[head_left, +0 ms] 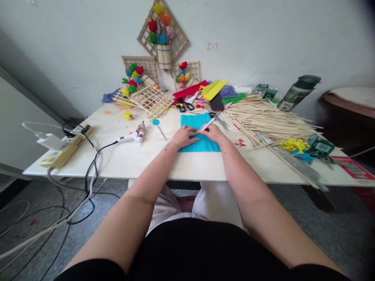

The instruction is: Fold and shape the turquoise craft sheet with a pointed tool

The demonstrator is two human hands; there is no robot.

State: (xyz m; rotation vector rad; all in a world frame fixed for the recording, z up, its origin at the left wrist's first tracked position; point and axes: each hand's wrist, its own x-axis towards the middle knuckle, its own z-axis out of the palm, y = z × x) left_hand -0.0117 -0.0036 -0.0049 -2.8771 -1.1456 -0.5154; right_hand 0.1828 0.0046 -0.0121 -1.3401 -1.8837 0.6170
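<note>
The blue sheet [202,146] lies flat on the worktop [123,166], directly in front of the person and beneath both hands; its longer side is hard to judge in this view. The right hand [214,134] rests on its right part, the grip closed around a slim white tool [209,123], perhaps a pen or a cutter; the tool's long axis slants from its low end, near and to the left, up toward the far right; that low end sits between the hands, beside a tiny yellow bit too small to identify. The left hand [184,136] lies on the sheet's left part, its grip open and fingers spread, just left of the tool's low end; the right hand is the nearer to the tool, since it holds it.

Beyond the sheet's far edge lie scissors [184,106] and a dark phone [217,103]; to the right, pale sticks [263,117] spread in a heap; to the left, a glue gun [133,136] rests near a blue-headed pin [156,122]; farther left, a power strip [70,146] stands at the worktop's edge. Small lattices with colourful flowers stand along the back; a diamond-shaped lattice [179,37] hangs on the pale wall [263,39]; a speckled grey floor [111,218] with trailing cables shows below.
</note>
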